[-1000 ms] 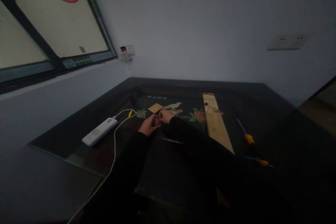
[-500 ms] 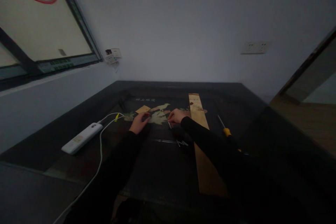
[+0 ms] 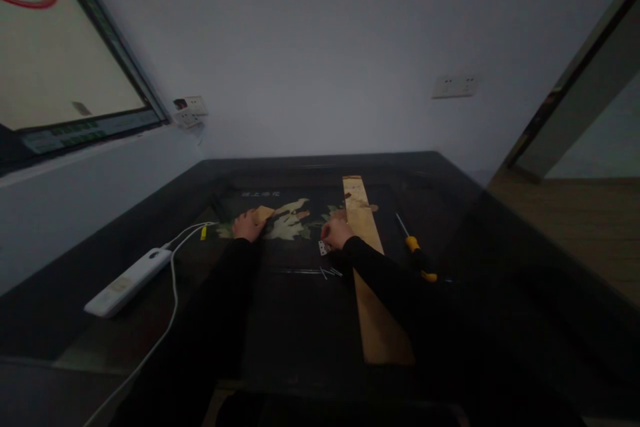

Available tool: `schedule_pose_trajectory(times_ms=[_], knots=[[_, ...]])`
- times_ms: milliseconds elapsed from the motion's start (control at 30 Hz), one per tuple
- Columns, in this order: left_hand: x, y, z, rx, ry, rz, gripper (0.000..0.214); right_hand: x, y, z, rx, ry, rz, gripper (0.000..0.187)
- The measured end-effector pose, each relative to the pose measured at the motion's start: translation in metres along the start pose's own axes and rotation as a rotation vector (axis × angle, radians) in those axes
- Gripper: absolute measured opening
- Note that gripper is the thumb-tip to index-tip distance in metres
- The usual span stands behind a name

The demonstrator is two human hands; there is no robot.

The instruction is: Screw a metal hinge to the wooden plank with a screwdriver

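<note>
1. Left hand (image 3: pixel 246 225) curled fingers at tan square's (image 3: pixel 263 214) 9 o'clock side on bench (image 3: pixel 293 327); grip unclear, corner pointed 3 o'clock.
2. Right hand (image 3: pixel 337 233) fingers pinched metal plate (image 3: pixel 323 249), square's 4 o'clock; long axis unclear.

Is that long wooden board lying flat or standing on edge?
Lying flat: the long wooden board shows its broad face upward along the dark tabletop.
</note>
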State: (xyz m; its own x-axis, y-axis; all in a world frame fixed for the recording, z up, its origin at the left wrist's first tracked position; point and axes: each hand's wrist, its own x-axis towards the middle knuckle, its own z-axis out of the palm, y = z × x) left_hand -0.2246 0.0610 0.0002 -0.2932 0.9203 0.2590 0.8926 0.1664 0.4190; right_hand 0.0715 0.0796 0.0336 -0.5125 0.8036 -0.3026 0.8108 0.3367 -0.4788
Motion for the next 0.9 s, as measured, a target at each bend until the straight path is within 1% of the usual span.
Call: schedule_pose_trajectory(times_ms=[67, 100, 167, 333, 400, 467, 533, 667, 733, 833, 900], knots=[[-0.002, 0.007, 0.005, 0.060, 0.014, -0.075, 0.049, -0.001, 0.003, 0.003, -0.017, 0.022, -0.015, 0.034], [-0.004, 0.014, 0.009, 0.081, 0.011, -0.090, 0.051, -0.001, 0.004, 0.004, -0.025, 0.031, -0.020, 0.033], [-0.007, 0.032, 0.018, 0.101, -0.020, -0.063, 0.054, -0.002, 0.005, 0.007, -0.039, 0.045, -0.024, 0.033], [-0.009, 0.091, 0.047, 0.121, -0.104, 0.034, 0.058, -0.007, 0.004, 0.011, -0.067, 0.077, -0.031, 0.033], [-0.007, 0.113, 0.057, 0.117, -0.115, 0.056, 0.060, -0.011, 0.003, 0.013, -0.077, 0.095, -0.029, 0.034], [-0.005, 0.129, 0.067, 0.115, -0.114, 0.060, 0.060, -0.014, 0.003, 0.014, -0.087, 0.114, -0.021, 0.034], [-0.003, 0.140, 0.074, 0.114, -0.109, 0.070, 0.059, -0.017, 0.002, 0.016, -0.092, 0.135, -0.015, 0.034], [-0.003, 0.149, 0.079, 0.090, -0.096, 0.105, 0.062, -0.022, 0.000, 0.017, -0.080, 0.175, -0.035, 0.033], [-0.007, 0.148, 0.078, 0.034, -0.060, 0.125, 0.062, -0.025, -0.001, 0.013, -0.063, 0.209, -0.062, 0.027], [-0.022, 0.140, 0.073, -0.134, 0.024, 0.206, 0.047, -0.035, 0.005, 0.001, -0.026, 0.289, -0.110, 0.018], [-0.037, 0.132, 0.069, -0.265, 0.028, 0.307, 0.035, -0.048, 0.015, -0.007, 0.000, 0.347, -0.135, 0.019]])
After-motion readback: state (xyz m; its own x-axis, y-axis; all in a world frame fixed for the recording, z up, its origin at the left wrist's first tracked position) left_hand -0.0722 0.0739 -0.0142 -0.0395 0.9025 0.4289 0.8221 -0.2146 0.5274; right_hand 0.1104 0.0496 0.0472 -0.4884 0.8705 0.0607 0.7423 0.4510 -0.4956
